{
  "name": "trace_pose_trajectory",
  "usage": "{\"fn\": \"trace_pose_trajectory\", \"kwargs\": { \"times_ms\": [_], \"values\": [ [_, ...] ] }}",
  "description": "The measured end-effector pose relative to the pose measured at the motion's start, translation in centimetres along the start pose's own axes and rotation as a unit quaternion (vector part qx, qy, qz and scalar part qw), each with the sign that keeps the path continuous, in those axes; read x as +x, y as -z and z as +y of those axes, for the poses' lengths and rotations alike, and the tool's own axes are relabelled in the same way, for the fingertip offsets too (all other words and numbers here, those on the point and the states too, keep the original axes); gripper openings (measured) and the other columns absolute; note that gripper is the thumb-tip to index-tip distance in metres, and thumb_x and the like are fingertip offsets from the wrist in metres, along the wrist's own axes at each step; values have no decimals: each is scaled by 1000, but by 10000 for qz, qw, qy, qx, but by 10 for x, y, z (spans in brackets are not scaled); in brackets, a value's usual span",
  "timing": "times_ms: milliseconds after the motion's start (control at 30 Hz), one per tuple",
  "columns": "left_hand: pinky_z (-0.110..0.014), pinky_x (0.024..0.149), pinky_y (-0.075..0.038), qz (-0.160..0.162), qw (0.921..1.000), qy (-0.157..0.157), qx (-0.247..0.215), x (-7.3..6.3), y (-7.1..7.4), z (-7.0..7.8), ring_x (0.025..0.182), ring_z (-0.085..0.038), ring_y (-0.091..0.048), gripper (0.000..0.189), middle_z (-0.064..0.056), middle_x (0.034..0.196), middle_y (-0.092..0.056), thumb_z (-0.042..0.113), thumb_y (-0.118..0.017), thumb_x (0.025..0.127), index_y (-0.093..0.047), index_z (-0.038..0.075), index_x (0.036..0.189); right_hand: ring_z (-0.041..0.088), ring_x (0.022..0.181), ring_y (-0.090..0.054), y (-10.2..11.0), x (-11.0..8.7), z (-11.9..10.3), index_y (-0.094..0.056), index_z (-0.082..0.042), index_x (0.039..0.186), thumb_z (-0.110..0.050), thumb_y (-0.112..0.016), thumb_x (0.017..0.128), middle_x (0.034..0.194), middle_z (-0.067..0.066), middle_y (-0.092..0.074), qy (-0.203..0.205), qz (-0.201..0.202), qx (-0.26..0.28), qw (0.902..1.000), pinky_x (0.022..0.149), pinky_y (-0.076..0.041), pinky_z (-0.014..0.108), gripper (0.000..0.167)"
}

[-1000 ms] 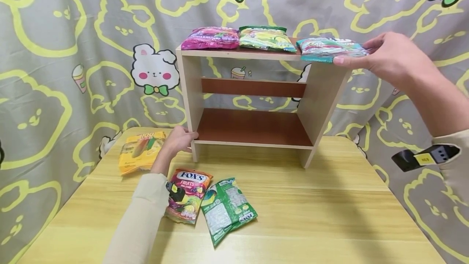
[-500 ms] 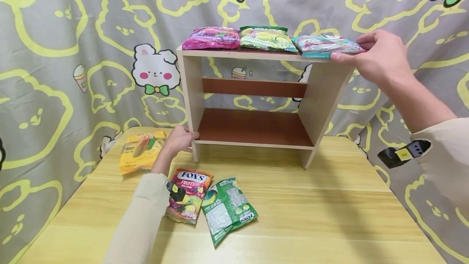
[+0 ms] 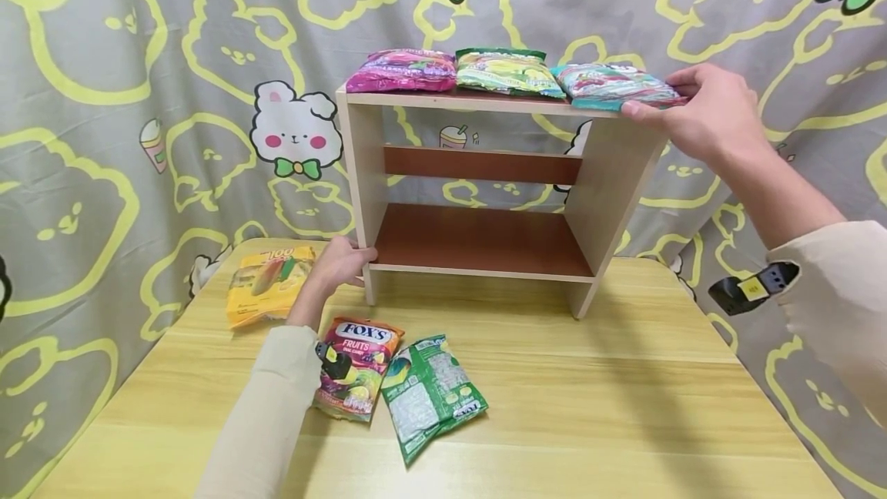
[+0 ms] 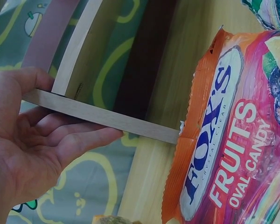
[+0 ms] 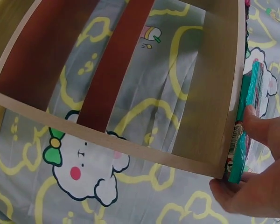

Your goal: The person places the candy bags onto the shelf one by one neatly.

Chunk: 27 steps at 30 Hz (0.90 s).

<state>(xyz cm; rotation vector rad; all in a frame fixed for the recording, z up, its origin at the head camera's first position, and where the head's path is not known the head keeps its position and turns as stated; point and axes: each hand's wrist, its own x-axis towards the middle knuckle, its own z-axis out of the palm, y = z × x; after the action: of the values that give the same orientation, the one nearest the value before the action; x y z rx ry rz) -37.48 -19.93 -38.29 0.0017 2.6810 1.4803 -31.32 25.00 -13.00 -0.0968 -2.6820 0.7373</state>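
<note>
A small wooden shelf stands on the table. My left hand grips its left side panel low down; the left wrist view shows the thumb on one face and the fingers along the other. On the shelf's top, a teal candy bag lies at the right end. My right hand holds this bag by its right end, thumb at the front edge and fingers behind. To its left lie a green-yellow candy bag and a magenta candy bag in the same row.
An orange and pink Fox's candy bag and a green Fox's bag lie on the table before the shelf. Further left is a yellow candy bag. A patterned curtain hangs close behind.
My right hand has slid the teal bag leftward along the shelf top, up to the green-yellow bag. My left hand stays at the side panel.
</note>
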Motion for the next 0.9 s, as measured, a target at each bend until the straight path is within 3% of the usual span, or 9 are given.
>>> {"fn": "trace_pose_trajectory", "kwargs": {
  "times_ms": [67,167,267,400,600,733,900],
  "values": [
    [-42,77,-64,-5,10000,12,-10,0,0,0,71,-25,-56,30,-5,74,-45,29,-58,97,-60,1,84,47,140,-34,-2,-4,-1,-32,0,156,-57,-62,92,155,27,-41,243,225,-134,9994,100,-41,51,91],
    [-44,79,-63,-2,10000,16,-11,0,0,1,73,-25,-57,30,-5,76,-46,28,-58,97,-61,0,86,53,141,-34,-9,-10,-7,-32,0,156,-44,-62,96,153,30,-43,766,702,-330,9940,115,-28,62,80],
    [-42,78,-64,10,10000,22,24,-1,-1,1,76,-25,-59,31,-6,78,-47,28,-57,97,-62,0,87,54,138,-39,-17,-19,-14,-39,-2,154,-29,-62,97,150,32,-46,1386,1147,-395,9829,115,-26,64,67],
    [-43,79,-63,28,10000,40,48,0,-1,0,74,-24,-58,30,-7,78,-47,29,-58,97,-61,1,86,55,135,-39,-31,-33,-22,-42,-6,153,-17,-62,97,145,35,-47,1968,1271,-480,9710,113,-28,67,61],
    [-41,76,-64,8,10000,-12,-8,1,-2,0,76,-24,-60,28,-5,76,-45,26,-58,96,-53,6,77,50,138,-31,-47,-42,-20,-35,-13,157,-14,-59,98,148,35,-36,2163,1031,-772,9678,108,-34,68,64],
    [-42,75,-64,-26,10000,-35,-55,1,-1,1,80,-24,-63,30,-4,74,-44,25,-58,95,-47,9,72,48,142,-28,-52,-41,-17,-35,-15,157,-11,-57,97,150,33,-34,2232,1112,-714,9658,108,-33,71,63],
    [-45,78,-64,-54,10000,-23,-66,0,0,1,77,-24,-61,28,-4,74,-44,25,-58,96,-51,6,76,48,141,-31,-54,-38,-15,-36,-18,156,-8,-54,95,148,32,-37,2300,1212,-661,9633,105,-34,73,64]
  ]
}}
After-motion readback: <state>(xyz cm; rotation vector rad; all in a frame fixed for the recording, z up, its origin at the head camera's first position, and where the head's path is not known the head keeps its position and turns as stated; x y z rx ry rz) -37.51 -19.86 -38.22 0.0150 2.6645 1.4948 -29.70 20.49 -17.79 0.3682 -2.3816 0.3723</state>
